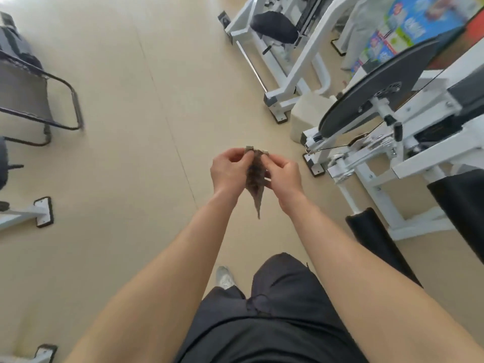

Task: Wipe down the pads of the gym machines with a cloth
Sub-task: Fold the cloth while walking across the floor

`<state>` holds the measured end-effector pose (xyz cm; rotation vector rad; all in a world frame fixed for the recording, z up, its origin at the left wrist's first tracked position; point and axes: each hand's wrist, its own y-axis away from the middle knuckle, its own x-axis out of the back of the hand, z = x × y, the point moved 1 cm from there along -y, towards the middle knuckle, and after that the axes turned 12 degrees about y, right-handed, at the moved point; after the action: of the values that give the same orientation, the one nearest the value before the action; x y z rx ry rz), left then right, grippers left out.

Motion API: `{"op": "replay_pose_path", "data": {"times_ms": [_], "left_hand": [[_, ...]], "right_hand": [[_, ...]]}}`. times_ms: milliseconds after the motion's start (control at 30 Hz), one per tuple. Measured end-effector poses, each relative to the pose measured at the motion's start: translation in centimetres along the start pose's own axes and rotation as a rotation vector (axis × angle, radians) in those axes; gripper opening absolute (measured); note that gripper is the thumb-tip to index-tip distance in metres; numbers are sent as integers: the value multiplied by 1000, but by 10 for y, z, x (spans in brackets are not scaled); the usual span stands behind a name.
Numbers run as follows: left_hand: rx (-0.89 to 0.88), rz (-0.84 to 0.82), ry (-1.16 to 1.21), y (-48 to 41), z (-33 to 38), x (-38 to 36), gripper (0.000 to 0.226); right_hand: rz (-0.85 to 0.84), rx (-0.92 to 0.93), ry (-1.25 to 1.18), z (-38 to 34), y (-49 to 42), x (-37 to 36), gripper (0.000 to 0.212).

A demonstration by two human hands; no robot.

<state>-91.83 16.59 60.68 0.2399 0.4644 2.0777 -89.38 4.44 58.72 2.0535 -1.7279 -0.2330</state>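
At the bottom centre of the frame are dark trousers (275,323) and one pale shoe (224,277) on the beige floor (131,127).

Both bare forearms reach up to the frame centre.
- The left grip (227,174) and the right grip (284,176) are close together, fingers curled.
- Each pinches the upper edge of the brown-grey cloth (255,179) between thumb and fingertips.
- The cloth hangs between the two grips, clear of the floor.
- Its long axis runs top to bottom in the frame. It is widest at the pinched edge and tapers to a point aimed at the lower frame, below both wrists.

At lower right is a black roller pad (366,231) on a white machine frame. Above it is a dark grey disc (379,87). At upper centre is a dark seat pad (275,26) on a second white machine. A folding chair (26,95) stands at the left edge.
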Motion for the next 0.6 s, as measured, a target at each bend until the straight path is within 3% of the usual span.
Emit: {"op": "replay_pose_path", "data": {"times_ms": [100, 167, 300, 433, 533, 567, 600], "left_hand": [[-26, -110, -105, -39, 23, -15, 11], [-49, -181, -155, -66, 39, -26, 23], [-43, -292, -208, -136, 68, -52, 40], [156, -465, -80, -204, 111, -76, 31], [-39, -303, -257, -258, 140, -89, 22], [-130, -235, -315, -277, 149, -93, 28], [-170, -246, -358, -295, 156, -97, 40]], "right_hand": [[89, 45, 18, -23, -37, -11, 20], [130, 58, 45, -36, -66, -12, 21], [94, 117, 139, -65, -135, -8, 21], [61, 200, 202, -104, -214, 15, 5], [-64, 166, 188, -133, -265, 37, 8], [-107, 157, 182, -144, -281, 42, 9], [-115, 137, 172, -155, -296, 49, 23]]}}
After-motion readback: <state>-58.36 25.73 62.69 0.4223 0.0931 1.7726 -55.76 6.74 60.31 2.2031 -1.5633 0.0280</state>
